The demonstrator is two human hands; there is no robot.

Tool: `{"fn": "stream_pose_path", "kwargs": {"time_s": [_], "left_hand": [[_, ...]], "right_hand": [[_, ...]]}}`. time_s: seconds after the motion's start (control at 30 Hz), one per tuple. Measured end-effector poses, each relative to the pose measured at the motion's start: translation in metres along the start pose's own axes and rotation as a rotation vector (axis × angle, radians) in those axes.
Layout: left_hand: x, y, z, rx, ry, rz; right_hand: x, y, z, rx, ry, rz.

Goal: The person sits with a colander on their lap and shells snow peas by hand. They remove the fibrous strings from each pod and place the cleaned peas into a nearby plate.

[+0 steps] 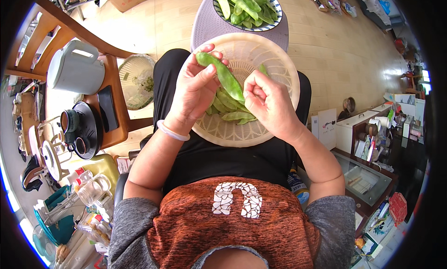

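Note:
A broad green bean pod (226,77) is held slantwise above the basket, its upper end between the thumb and fingers of my left hand (199,82). The fingertips of my right hand (269,103) pinch its lower end. Beneath both hands, a cream plastic colander basket (230,138) rests on my lap. Several flat green pods (237,116) lie in it, partly hidden by my hands. Beyond the basket, a patterned bowl (215,11) heaped with green pods (246,7) stands on a grey plastic stool (204,28).
Left, a wooden chair (120,138) carries a grey pitcher (78,71), a black tray (96,143) with dark cups, and a black phone-like slab (107,108). A lined waste basket (134,103) stands beside it. A glass-topped cabinet (379,192) is at right.

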State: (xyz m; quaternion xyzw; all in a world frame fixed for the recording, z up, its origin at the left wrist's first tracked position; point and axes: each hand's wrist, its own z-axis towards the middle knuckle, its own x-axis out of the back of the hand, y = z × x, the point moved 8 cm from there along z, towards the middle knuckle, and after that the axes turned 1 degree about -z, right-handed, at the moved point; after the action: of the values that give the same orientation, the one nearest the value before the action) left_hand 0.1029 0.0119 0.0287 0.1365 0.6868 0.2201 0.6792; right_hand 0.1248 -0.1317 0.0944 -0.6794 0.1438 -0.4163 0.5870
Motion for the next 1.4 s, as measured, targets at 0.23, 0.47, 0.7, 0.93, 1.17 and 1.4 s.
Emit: {"fn": "stream_pose_path", "kwargs": {"time_s": [0.23, 0.47, 0.7, 0.93, 1.17, 1.4], "left_hand": [[0.022, -0.01, -0.013, 0.098, 0.031, 0.133], [0.017, -0.001, -0.016, -0.036, -0.017, 0.192], [0.016, 0.007, -0.018, -0.064, -0.04, 0.198], [0.009, 0.009, -0.018, -0.172, -0.09, 0.384], [-0.027, 0.021, -0.024, -0.218, -0.052, 1.317], [-0.072, 0.002, -0.028, -0.502, -0.208, 1.99]], "right_hand": [[0.012, -0.006, 0.001, 0.119, 0.121, -0.081], [0.035, -0.008, 0.003, 0.111, 0.218, 0.079], [0.046, -0.001, 0.008, 0.063, 0.242, 0.19], [0.026, -0.014, 0.006, 0.188, 0.107, -0.384], [0.018, -0.009, 0.005, 0.295, 0.14, -0.692], [-0.01, -0.012, -0.001, 0.392, -0.013, -0.776]]}}
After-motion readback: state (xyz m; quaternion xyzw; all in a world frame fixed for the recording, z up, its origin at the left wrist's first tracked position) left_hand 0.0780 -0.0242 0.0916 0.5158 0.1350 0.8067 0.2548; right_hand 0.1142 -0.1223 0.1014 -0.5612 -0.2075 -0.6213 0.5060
